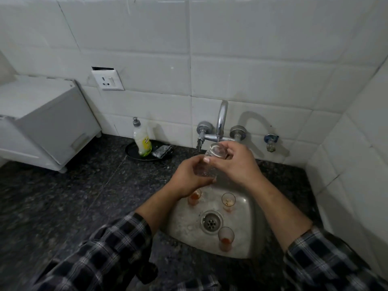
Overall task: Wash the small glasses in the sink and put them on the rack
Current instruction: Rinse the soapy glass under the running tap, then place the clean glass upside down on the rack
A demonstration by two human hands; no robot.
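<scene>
Blur and glare make the clear glass (216, 152) hard to read; whether a second sits in the left palm, I cannot tell. Under the tap (221, 120), at the sink's (248, 238) 12 o'clock, the right hand (235, 162) grips its upper part and the left hand (189, 177) curls round its lower end. Three stained glasses (228, 201) stand at 11, 1 and 5 o'clock of the drain (211, 222).

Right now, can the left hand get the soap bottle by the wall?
Probably not yet: the left hand holds a glass. The counter between it and the soap bottle looks free.
</scene>
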